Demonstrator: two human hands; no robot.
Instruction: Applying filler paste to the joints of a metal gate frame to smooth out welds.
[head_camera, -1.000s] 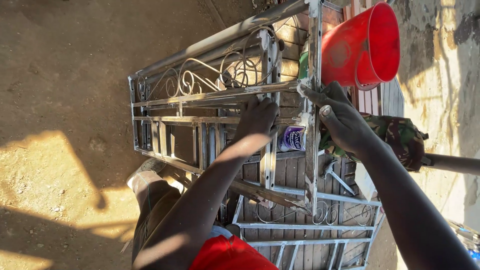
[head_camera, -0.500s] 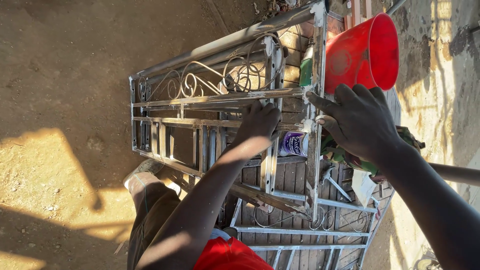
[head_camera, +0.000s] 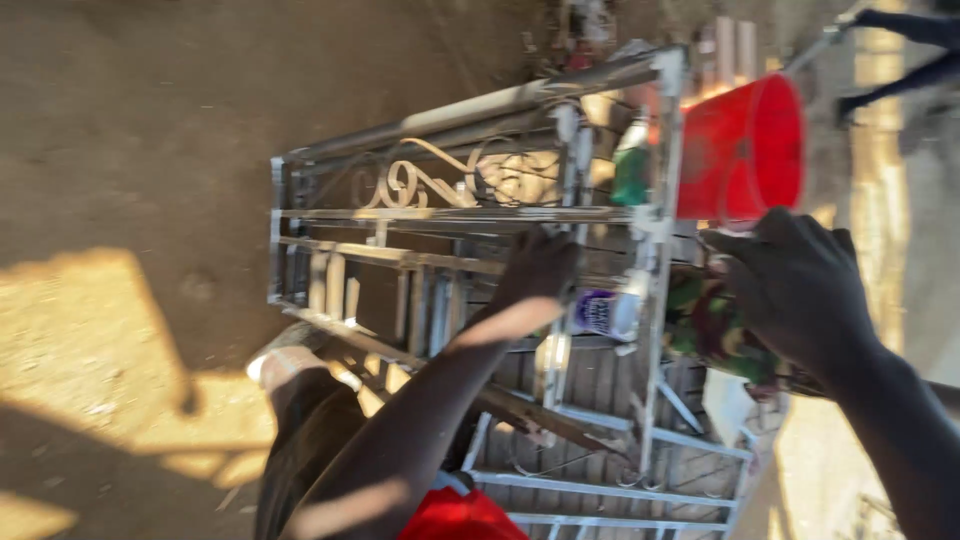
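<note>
The left hand (head_camera: 535, 268) is reaching forward across the metal frame (head_camera: 470, 215), fingers curling closed on a bar. The right hand (head_camera: 800, 285) is hovering over camouflage cloth (head_camera: 715, 335) below a red bucket (head_camera: 740, 150), fingers loosely open.

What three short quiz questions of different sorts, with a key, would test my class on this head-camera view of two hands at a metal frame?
1. True or false: the left hand rests on the grey metal frame.
2. Which colour is the bucket beyond the frame? A) blue B) red C) white
3. Fill in: the right hand is spread above a piece of ______-patterned cloth.

Key:
1. True. It rests on a bar of the frame, near a small purple and white container.
2. B, red.
3. Camouflage; whether the hand grips the cloth cannot be told through the blur.
</note>
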